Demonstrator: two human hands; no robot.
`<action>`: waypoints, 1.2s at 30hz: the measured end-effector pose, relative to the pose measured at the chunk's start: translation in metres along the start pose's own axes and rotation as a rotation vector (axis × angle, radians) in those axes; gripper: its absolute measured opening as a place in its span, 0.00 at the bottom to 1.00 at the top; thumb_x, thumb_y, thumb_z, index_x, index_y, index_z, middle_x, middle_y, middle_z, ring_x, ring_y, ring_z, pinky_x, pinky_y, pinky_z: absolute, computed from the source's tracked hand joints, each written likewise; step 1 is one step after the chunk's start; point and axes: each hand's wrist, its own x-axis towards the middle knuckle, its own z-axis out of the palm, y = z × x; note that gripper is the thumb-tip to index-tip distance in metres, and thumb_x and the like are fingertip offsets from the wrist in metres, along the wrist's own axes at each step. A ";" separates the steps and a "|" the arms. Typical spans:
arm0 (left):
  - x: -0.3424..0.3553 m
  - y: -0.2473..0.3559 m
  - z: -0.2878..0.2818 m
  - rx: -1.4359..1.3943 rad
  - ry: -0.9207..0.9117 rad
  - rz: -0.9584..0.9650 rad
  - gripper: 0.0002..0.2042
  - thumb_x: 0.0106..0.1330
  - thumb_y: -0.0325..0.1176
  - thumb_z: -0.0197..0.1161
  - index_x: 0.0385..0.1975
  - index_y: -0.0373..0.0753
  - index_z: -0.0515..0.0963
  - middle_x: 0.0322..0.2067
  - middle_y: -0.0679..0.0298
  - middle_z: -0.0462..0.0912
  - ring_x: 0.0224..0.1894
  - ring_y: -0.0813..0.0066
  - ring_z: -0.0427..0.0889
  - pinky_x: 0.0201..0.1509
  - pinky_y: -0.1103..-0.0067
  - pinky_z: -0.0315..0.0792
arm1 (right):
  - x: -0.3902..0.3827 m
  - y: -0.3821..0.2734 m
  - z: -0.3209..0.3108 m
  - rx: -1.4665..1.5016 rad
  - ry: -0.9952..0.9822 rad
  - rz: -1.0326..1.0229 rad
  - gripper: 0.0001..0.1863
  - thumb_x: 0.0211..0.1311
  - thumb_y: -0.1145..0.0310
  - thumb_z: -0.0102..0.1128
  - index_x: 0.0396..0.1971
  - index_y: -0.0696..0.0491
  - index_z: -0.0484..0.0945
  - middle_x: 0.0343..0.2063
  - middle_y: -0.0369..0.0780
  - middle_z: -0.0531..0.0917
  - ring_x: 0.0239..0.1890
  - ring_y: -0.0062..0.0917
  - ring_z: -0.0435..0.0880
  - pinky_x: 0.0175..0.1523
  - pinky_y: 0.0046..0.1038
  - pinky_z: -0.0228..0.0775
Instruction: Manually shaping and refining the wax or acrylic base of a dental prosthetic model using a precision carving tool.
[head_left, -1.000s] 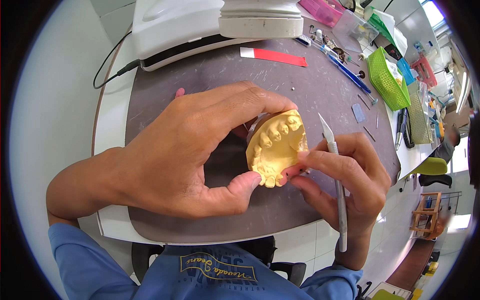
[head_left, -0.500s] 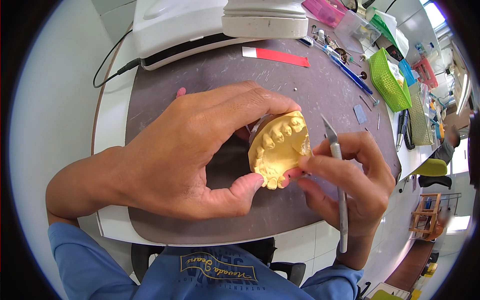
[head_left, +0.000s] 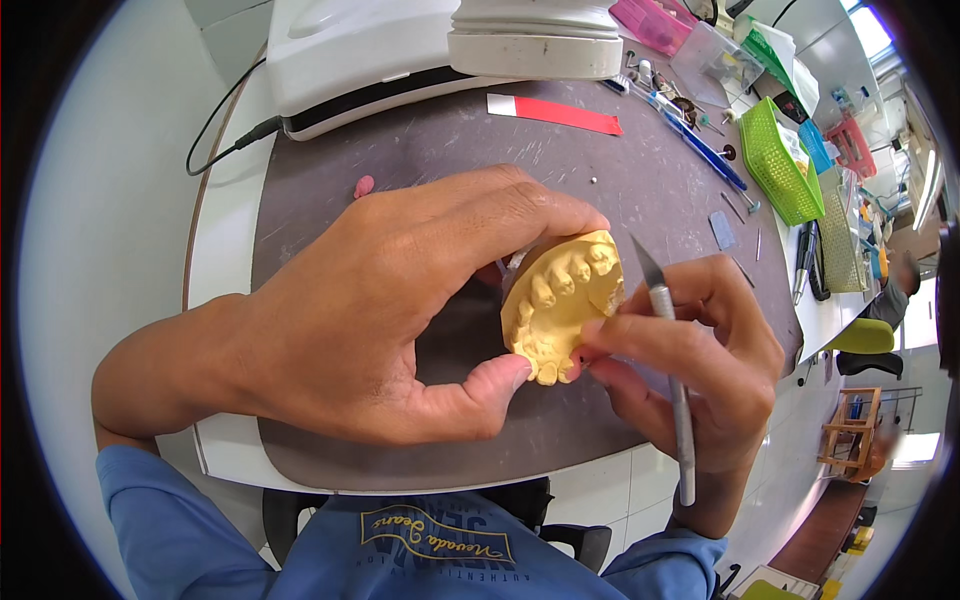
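Observation:
A yellow plaster dental model (head_left: 560, 320) faces me with its row of teeth, held up above the desk. My left hand (head_left: 385, 300) is closed round it, the thumb at the front teeth and the fingers over its far edge. With my right hand (head_left: 715, 370) I hold a metal craft knife (head_left: 684, 425), its blade pointing up and away from the model. The thumb and a fingertip of that hand press at the model's right side. Beside them a small pink piece (head_left: 577, 362) shows, mostly hidden by the fingers.
A pink lump (head_left: 364, 186) lies beyond my left hand. Farther back are a white device (head_left: 345, 50), a thick white cylindrical part (head_left: 535, 50) and a red-and-white strip (head_left: 565, 115). On the right stand a green basket (head_left: 775, 170), a blue slim tool (head_left: 705, 150) and small burs.
The model has shifted slightly right. My right fingertips have slid left across its inner side, and the knife's blade now leans a little farther left.

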 end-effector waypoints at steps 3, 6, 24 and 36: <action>-0.002 0.000 0.000 0.008 -0.006 -0.020 0.37 0.46 0.28 0.65 0.64 0.31 0.71 0.53 0.50 0.78 0.52 0.60 0.84 0.57 0.71 0.81 | -0.001 0.001 0.002 0.071 0.017 0.047 0.16 0.39 0.71 0.83 0.33 0.49 0.91 0.30 0.39 0.80 0.30 0.24 0.84 0.35 0.23 0.77; -0.002 0.000 0.000 -0.001 -0.002 -0.010 0.37 0.46 0.28 0.64 0.64 0.30 0.71 0.53 0.50 0.78 0.51 0.60 0.84 0.57 0.71 0.81 | 0.001 -0.001 0.000 -0.002 -0.010 -0.033 0.16 0.39 0.72 0.83 0.33 0.50 0.90 0.31 0.40 0.80 0.31 0.24 0.85 0.35 0.23 0.78; -0.001 0.002 0.001 -0.038 0.071 -0.099 0.38 0.47 0.31 0.59 0.66 0.31 0.69 0.52 0.51 0.81 0.48 0.58 0.83 0.59 0.71 0.75 | -0.017 0.016 0.002 0.104 0.174 0.068 0.23 0.45 0.77 0.79 0.46 0.53 0.87 0.37 0.42 0.83 0.33 0.28 0.85 0.34 0.27 0.80; 0.003 0.008 0.004 0.254 0.122 0.123 0.31 0.51 0.30 0.70 0.60 0.37 0.76 0.63 0.49 0.74 0.63 0.51 0.75 0.66 0.64 0.71 | -0.016 0.008 0.002 0.075 0.152 0.173 0.16 0.53 0.75 0.76 0.44 0.54 0.85 0.35 0.43 0.84 0.33 0.29 0.87 0.37 0.29 0.78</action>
